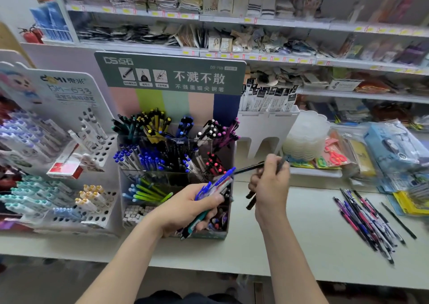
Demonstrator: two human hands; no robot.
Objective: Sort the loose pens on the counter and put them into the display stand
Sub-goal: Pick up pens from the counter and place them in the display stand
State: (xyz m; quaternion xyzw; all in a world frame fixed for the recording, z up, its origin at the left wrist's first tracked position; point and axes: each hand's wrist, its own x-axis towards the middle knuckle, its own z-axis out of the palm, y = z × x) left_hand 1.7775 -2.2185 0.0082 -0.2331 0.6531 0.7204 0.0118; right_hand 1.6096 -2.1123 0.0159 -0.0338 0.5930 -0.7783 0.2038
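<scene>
Blue pens (214,185) in curled left hand (185,208), black pens (249,169) in clenched right hand (270,182).

Loose pens (369,220) heaped, display stand (171,108) crowded

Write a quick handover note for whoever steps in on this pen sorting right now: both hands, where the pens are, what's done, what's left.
Left hand: grips a bundle of pens, mostly blue, in front of the display stand.
Right hand: holds a few dark pens by the stand's right side.
Done: the stand's compartments hold many pens, grouped by colour.
Left: slot in the pens from both hands, then sort the loose pile lying on the counter to the right, plus the single dark pen lying apart beside it.
</scene>
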